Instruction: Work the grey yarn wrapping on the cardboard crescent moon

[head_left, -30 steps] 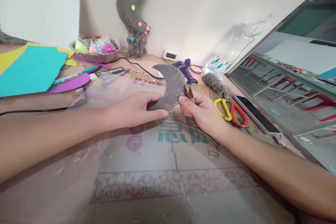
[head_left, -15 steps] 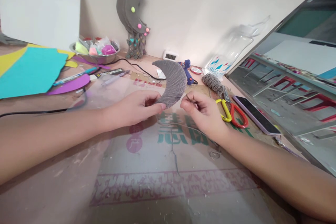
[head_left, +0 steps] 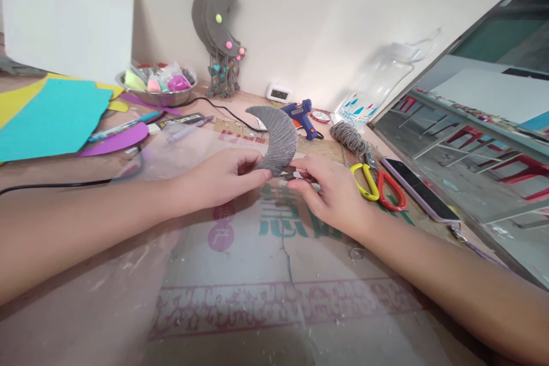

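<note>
Head view shows the left hand (head_left: pixel 214 180) pinching the grey crescent's (head_left: pixel 281 140) lower end above the table (head_left: pixel 60 171); the right hand's (head_left: pixel 332 189) grip is closed around small scissors (head_left: pixel 283 175), blades near the left thumb (head_left: pixel 259 175). A slip could nick skin or snip the crescent's string covering.

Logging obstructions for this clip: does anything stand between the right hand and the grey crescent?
Only the small metal tool in the right hand, its tip by the lower edge of the grey crescent; nothing else visible intervenes. Contact is unclear.
</note>
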Action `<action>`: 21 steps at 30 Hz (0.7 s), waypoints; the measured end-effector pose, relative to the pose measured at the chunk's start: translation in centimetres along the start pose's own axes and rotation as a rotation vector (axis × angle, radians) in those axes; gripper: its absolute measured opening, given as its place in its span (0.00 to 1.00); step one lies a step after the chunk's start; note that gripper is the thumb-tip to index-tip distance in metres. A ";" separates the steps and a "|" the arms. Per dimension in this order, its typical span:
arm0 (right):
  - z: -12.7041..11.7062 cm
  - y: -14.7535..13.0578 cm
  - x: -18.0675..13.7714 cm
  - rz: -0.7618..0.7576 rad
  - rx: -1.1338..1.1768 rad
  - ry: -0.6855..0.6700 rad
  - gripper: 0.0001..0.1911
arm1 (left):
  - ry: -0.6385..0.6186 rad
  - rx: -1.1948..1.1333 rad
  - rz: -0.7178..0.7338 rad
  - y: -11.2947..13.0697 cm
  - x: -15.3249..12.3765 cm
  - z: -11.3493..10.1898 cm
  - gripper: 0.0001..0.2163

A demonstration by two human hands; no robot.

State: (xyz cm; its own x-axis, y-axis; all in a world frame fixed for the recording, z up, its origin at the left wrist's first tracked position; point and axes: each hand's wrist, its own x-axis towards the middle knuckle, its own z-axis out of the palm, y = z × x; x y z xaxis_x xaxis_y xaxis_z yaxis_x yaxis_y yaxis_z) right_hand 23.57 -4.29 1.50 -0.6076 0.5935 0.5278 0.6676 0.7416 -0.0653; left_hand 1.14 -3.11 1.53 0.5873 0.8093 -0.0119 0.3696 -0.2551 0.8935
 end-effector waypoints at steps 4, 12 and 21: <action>0.1 0.4 -0.1 -0.004 -0.031 0.043 0.12 | 0.014 0.045 -0.004 0.1 0.0 -0.1 0.10; 0.0 0.2 -0.1 0.003 -0.148 0.035 0.13 | 0.044 0.193 0.092 0.0 0.0 -0.2 0.11; -0.1 0.2 0.0 -0.051 -0.253 0.044 0.13 | 0.052 0.220 0.087 0.5 -0.1 -0.2 0.11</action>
State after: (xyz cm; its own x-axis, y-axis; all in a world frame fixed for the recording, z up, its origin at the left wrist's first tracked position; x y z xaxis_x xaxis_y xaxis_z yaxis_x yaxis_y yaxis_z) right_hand 23.75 -4.16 1.55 -0.6276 0.5391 0.5617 0.7264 0.6651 0.1734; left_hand 1.11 -3.19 2.07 0.5878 0.8041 0.0889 0.4707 -0.4293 0.7708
